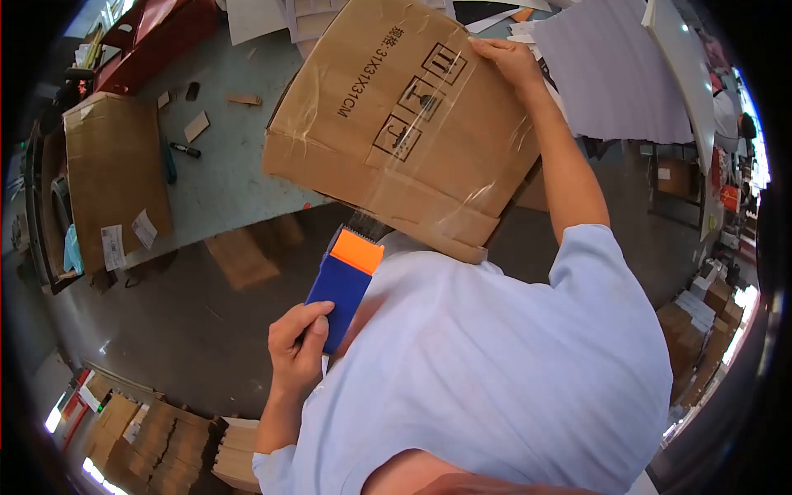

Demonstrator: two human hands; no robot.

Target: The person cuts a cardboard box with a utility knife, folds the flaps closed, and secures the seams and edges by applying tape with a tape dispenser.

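Observation:
A brown cardboard box (355, 107) with printed handling symbols is tilted, its lower edge against my shirt. My right hand (510, 62) grips the box's upper right edge, fingers closed at the corner. In my left hand (301, 334) is a blue and orange tape dispenser (346, 276), held just below the box's lower edge. Clear packing tape (381, 186) stretches from the dispenser's toothed end up along the box's printed face. The dispenser's far side is hidden.
A grey worktable (239, 165) lies behind the box, with a black marker (186, 150) and cardboard scraps on it. Another cardboard box (115, 173) stands at left. Grey sheets (610, 74) are stacked at upper right. Flattened cartons (169, 450) sit on the floor at lower left.

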